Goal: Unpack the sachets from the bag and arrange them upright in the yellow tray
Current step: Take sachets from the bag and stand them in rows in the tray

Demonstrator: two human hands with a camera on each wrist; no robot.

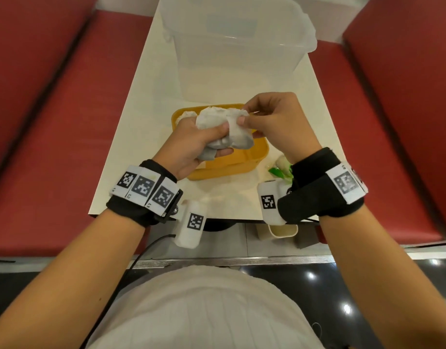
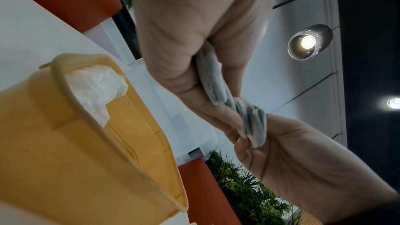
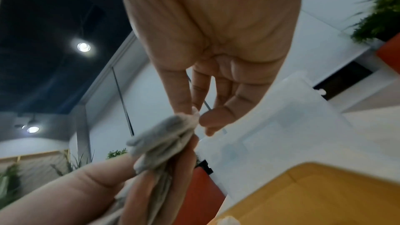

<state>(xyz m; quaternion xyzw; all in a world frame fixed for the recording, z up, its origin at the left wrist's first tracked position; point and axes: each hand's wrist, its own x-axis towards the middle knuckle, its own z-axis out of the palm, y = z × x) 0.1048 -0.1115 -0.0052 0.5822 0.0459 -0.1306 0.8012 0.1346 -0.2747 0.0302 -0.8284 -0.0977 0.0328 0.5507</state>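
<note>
I see the clear plastic bin (image 1: 238, 44) standing at the table's far end, out of the way, while the smooth yellow tray (image 1: 242, 161) sits directly under my hands so sachets can drop straight in; some already stand at its far corner. My left hand (image 1: 191, 144) clutches a bunch of soft, papery sachets (image 1: 223, 124); my right hand (image 1: 275, 119) pinches one's edge, probably to peel it free.

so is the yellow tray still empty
No, white sachets already sit at one end of the tray.
</note>
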